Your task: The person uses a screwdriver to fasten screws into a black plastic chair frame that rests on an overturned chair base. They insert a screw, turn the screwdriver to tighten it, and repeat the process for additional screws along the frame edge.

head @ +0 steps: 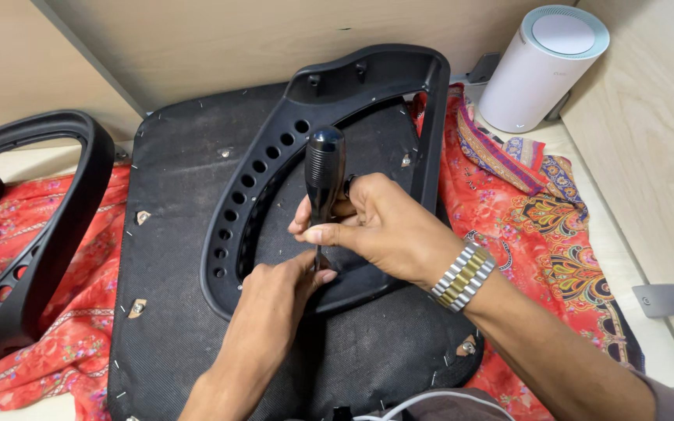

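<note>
On red patterned cloth (524,226), right hand (388,226) gripping screwdriver (324,175), left hand (278,284) pinching its tip, armrest (274,156), white cylinder (544,66) beyond

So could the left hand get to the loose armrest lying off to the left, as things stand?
Probably yes. The left hand sits at the screwdriver tip on the seat base, and the second armrest lies on the red cloth with nothing between them. It would have to let go first.

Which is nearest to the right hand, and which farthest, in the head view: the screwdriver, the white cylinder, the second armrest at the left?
1. Screwdriver: gripped in the right hand, at the centre.
2. White cylinder: at the upper right, by the wall.
3. Second armrest: at the far left, on the red cloth.
</note>
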